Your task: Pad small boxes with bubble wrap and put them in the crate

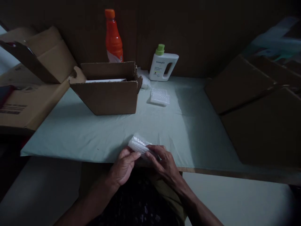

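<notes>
A small roll of clear bubble wrap (138,143) is held between both hands just above the table's front edge. My left hand (125,164) grips its left end, the thumb pressed along the near side. On the other end, my right hand (163,158) has its fingers closed over the wrap. A bit of green shows by the right fingers; what lies inside the wrap is hidden. Farther back on the cloth rests a flat folded piece of bubble wrap (160,96), apart from both hands.
An open cardboard box (113,99) with something white inside stands at the back left. Behind it are an orange bottle (113,40) and a white jug with a green cap (162,66). More cardboard boxes flank the table (174,131), left (30,103) and right (263,125).
</notes>
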Demonstrator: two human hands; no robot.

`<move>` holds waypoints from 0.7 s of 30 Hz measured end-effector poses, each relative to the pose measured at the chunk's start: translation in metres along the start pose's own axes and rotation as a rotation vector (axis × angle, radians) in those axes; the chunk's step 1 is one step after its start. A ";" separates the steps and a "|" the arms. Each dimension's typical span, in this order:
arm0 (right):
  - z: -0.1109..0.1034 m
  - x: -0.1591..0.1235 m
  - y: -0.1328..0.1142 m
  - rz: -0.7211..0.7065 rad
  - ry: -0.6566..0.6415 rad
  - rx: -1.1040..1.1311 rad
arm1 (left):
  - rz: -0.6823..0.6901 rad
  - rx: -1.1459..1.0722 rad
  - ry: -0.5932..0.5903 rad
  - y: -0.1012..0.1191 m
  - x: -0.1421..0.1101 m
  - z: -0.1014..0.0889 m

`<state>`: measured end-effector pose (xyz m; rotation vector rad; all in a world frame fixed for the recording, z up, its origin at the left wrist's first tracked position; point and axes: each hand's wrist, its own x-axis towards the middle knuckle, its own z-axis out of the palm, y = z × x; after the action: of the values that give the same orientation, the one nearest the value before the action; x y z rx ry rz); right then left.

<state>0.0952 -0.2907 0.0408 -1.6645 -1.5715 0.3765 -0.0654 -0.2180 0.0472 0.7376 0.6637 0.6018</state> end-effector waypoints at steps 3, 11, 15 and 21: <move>-0.001 -0.003 -0.001 -0.021 0.074 -0.073 | 0.000 -0.040 0.039 -0.002 0.006 0.006; 0.000 -0.003 0.004 0.234 -0.067 0.313 | 0.043 -0.002 0.071 -0.007 -0.003 0.000; -0.001 0.004 -0.003 0.265 -0.102 0.362 | 0.099 0.091 0.048 -0.006 -0.001 -0.012; -0.006 0.011 -0.007 0.247 -0.085 0.341 | 0.155 0.256 0.112 0.007 0.012 -0.023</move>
<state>0.0968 -0.2833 0.0526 -1.5895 -1.2758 0.8068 -0.0760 -0.1966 0.0361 1.0061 0.8014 0.7115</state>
